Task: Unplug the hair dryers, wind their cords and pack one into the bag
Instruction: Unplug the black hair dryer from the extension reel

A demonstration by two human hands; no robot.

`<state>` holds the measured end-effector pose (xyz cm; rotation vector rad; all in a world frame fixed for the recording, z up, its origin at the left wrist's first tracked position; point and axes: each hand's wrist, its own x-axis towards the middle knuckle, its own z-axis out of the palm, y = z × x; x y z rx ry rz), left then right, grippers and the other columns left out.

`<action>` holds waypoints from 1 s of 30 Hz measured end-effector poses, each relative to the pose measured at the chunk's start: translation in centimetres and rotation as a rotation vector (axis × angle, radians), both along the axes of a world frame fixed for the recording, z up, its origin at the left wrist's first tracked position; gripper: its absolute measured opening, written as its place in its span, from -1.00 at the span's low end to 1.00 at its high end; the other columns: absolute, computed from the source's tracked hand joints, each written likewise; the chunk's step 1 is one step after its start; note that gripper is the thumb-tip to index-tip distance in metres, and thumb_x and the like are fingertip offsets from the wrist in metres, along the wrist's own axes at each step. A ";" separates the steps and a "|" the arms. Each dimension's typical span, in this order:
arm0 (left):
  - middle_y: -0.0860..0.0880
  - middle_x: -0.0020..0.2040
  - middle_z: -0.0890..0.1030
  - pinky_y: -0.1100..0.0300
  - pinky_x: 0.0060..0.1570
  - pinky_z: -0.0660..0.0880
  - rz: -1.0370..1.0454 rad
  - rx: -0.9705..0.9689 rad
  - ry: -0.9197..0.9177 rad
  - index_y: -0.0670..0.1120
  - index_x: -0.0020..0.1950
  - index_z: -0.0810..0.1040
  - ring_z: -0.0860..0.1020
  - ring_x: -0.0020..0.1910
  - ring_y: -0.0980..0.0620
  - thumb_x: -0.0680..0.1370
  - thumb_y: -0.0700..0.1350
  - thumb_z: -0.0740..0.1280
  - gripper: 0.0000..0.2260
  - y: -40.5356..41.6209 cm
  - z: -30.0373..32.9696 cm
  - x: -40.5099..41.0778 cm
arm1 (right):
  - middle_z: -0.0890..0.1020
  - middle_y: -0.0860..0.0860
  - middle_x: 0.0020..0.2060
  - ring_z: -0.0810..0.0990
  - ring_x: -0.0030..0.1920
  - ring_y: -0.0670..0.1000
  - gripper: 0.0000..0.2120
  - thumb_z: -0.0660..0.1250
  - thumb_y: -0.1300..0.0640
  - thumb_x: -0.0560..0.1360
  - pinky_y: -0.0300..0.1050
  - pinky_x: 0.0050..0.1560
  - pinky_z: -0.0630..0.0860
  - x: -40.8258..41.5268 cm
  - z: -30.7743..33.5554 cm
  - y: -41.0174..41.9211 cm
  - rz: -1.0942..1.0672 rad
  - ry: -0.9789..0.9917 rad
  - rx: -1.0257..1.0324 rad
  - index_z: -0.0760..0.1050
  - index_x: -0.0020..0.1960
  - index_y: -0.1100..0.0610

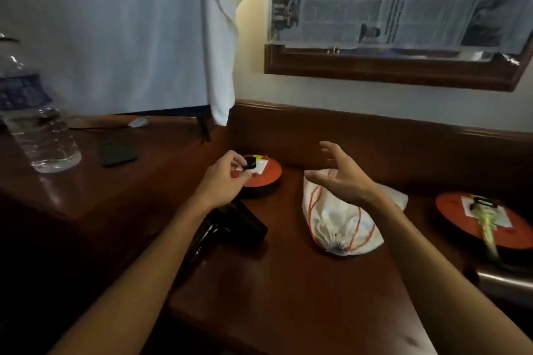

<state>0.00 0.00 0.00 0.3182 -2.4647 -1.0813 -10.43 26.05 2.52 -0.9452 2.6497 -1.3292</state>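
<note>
- Left hand [223, 179] pinches a black plug [249, 165] atop the orange reel [264, 174].
- Right hand [341, 179] hovers open above the white bag [340, 225], at three o'clock from the black hair dryer [233, 226] on the tabletop [288, 282].

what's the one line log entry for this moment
left hand pinches black plug at orange reel | right hand open over white bag | dryer on table

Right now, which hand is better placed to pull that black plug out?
Left. The left hand already pinches the black plug on the orange reel; the right hand hovers open above the white bag.
</note>
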 end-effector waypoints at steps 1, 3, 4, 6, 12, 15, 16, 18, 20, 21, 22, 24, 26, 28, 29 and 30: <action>0.01 0.22 0.60 0.08 0.21 0.50 0.002 -0.008 -0.024 0.04 0.09 0.53 0.55 0.29 0.01 0.62 -0.04 0.39 -0.91 -0.4 -0.3 -0.2 | 0.32 0.08 0.56 0.32 0.53 0.09 -0.22 0.47 -0.05 0.52 0.02 0.43 0.36 -0.1 -0.5 -0.7 0.003 0.012 0.008 0.15 0.61 0.00; -0.02 0.29 0.60 0.14 0.19 0.45 0.014 -0.045 -0.084 0.05 0.17 0.57 0.53 0.34 0.00 0.65 -0.02 0.34 -0.89 -1.3 -0.9 -1.0 | 0.33 0.08 0.55 0.33 0.52 0.10 -0.27 0.43 -0.03 0.56 0.00 0.41 0.35 -0.4 -1.4 -2.1 0.003 0.013 0.058 0.15 0.61 0.02; -0.04 0.34 0.59 0.13 0.21 0.45 0.017 -0.050 -0.116 0.03 0.26 0.57 0.52 0.37 -0.02 0.66 0.01 0.31 -0.80 -1.6 -1.2 -1.4 | 0.33 0.08 0.55 0.34 0.52 0.10 -0.28 0.42 -0.02 0.57 0.00 0.41 0.35 -0.8 -2.0 -3.0 0.011 0.003 0.080 0.15 0.61 0.02; -0.08 0.45 0.52 0.04 0.36 0.44 0.012 -0.066 -0.184 -0.01 0.47 0.47 0.47 0.45 -0.07 0.67 0.08 0.28 -0.61 -2.6 -1.7 -2.8 | 0.35 0.08 0.53 0.35 0.51 0.10 -0.31 0.40 -0.03 0.58 -0.02 0.40 0.36 -1.9 -3.3 -5.2 0.023 -0.015 0.107 0.18 0.60 0.03; -0.13 0.50 0.44 -0.02 0.39 0.41 -0.059 -0.181 -0.304 -0.06 0.58 0.34 0.43 0.47 -0.16 0.63 0.08 0.36 -0.45 -5.4 -1.8 -7.6 | 0.44 0.14 0.46 0.45 0.44 0.15 -0.50 0.21 0.00 0.68 0.00 0.35 0.43 -6.4 -5.7 -11.7 0.047 -0.093 0.169 0.25 0.57 0.11; -0.12 0.53 0.38 -0.09 0.42 0.40 -0.076 -0.193 -0.333 -0.04 0.59 0.28 0.37 0.50 -0.18 0.56 0.14 0.44 -0.32 -7.0 -2.3 -10.3 | 0.45 0.15 0.44 0.48 0.39 0.16 -0.55 0.18 0.03 0.70 0.01 0.30 0.50 -8.7 -6.8 -14.5 0.055 -0.089 0.214 0.29 0.55 0.09; -0.12 0.55 0.35 -0.13 0.44 0.37 -0.080 -0.194 -0.341 -0.03 0.61 0.24 0.33 0.52 -0.19 0.54 0.17 0.46 -0.26 -7.5 -2.7 -11.2 | 0.45 0.15 0.44 0.49 0.38 0.15 -0.56 0.19 0.03 0.69 -0.02 0.26 0.50 -9.4 -7.2 -15.4 0.053 -0.069 0.231 0.31 0.55 0.09; -0.10 0.60 0.28 -0.16 0.48 0.32 -0.090 -0.198 -0.350 -0.01 0.65 0.16 0.25 0.57 -0.19 0.50 0.22 0.47 -0.16 -8.1 -3.4 -12.8 | 0.45 0.15 0.42 0.50 0.34 0.14 -0.59 0.17 0.03 0.69 -0.07 0.17 0.48 -10.6 -7.9 -16.9 0.049 -0.021 0.264 0.34 0.52 0.08; -0.08 0.64 0.22 -0.17 0.50 0.29 -0.106 -0.176 -0.354 -0.01 0.67 0.11 0.19 0.60 -0.18 0.48 0.25 0.48 -0.10 -8.8 -4.2 -14.2 | 0.42 0.15 0.45 0.44 0.40 0.18 -0.59 0.13 0.01 0.70 0.06 0.28 0.45 -12.0 -8.8 -18.1 0.062 0.025 0.304 0.35 0.52 0.05; -0.08 0.65 0.19 -0.17 0.52 0.28 -0.114 -0.157 -0.364 -0.01 0.67 0.09 0.18 0.61 -0.17 0.47 0.26 0.49 -0.07 -9.2 -4.7 -14.8 | 0.39 0.14 0.48 0.38 0.44 0.19 -0.59 0.11 0.00 0.70 0.15 0.37 0.38 -12.6 -9.1 -18.5 0.066 0.055 0.352 0.34 0.53 0.04; -0.08 0.65 0.18 -0.18 0.52 0.27 -0.126 -0.144 -0.379 -0.01 0.68 0.09 0.18 0.62 -0.16 0.46 0.27 0.50 -0.05 -9.5 -5.2 -15.3 | 0.36 0.12 0.51 0.32 0.47 0.18 -0.58 0.09 -0.03 0.71 0.21 0.42 0.30 -13.0 -9.5 -18.8 0.069 0.093 0.407 0.32 0.54 0.02; -0.05 0.65 0.18 -0.20 0.53 0.27 -0.154 -0.118 -0.401 0.01 0.67 0.10 0.17 0.62 -0.15 0.45 0.28 0.49 -0.06 -10.2 -6.3 -15.8 | 0.33 0.07 0.52 0.27 0.49 0.15 -0.56 0.07 -0.08 0.71 0.22 0.43 0.21 -13.6 -10.4 -19.0 0.068 0.174 0.474 0.29 0.56 -0.02; -0.02 0.64 0.18 -0.22 0.53 0.26 -0.168 -0.093 -0.390 0.05 0.66 0.11 0.15 0.63 -0.14 0.44 0.31 0.49 -0.07 -10.7 -7.3 -16.1 | 0.33 0.05 0.49 0.27 0.47 0.13 -0.55 0.06 -0.10 0.71 0.20 0.42 0.21 -13.9 -11.4 -19.0 0.055 0.244 0.461 0.29 0.56 -0.03; 0.00 0.65 0.16 -0.25 0.53 0.23 -0.162 -0.112 -0.398 0.08 0.66 0.08 0.10 0.64 -0.13 0.41 0.34 0.49 -0.03 -10.9 -8.1 -16.4 | 0.35 0.04 0.46 0.28 0.45 0.12 -0.56 0.06 -0.10 0.70 0.18 0.40 0.22 -14.2 -12.1 -19.0 0.040 0.282 0.421 0.31 0.55 -0.03; 0.00 0.65 0.14 -0.27 0.53 0.21 -0.157 -0.132 -0.406 0.09 0.66 0.06 0.07 0.64 -0.13 0.39 0.36 0.49 0.00 -10.9 -8.5 -16.6 | 0.35 0.04 0.45 0.29 0.44 0.11 -0.56 0.07 -0.10 0.70 0.18 0.39 0.23 -14.4 -12.4 -19.1 0.037 0.291 0.409 0.32 0.54 -0.02; 0.01 0.66 0.12 -0.28 0.53 0.20 -0.151 -0.153 -0.411 0.10 0.65 0.05 0.06 0.65 -0.13 0.36 0.39 0.48 0.02 -11.0 -8.8 -16.8 | 0.35 0.04 0.44 0.28 0.44 0.11 -0.56 0.07 -0.10 0.70 0.17 0.39 0.23 -14.5 -12.5 -19.1 0.038 0.298 0.405 0.32 0.53 -0.02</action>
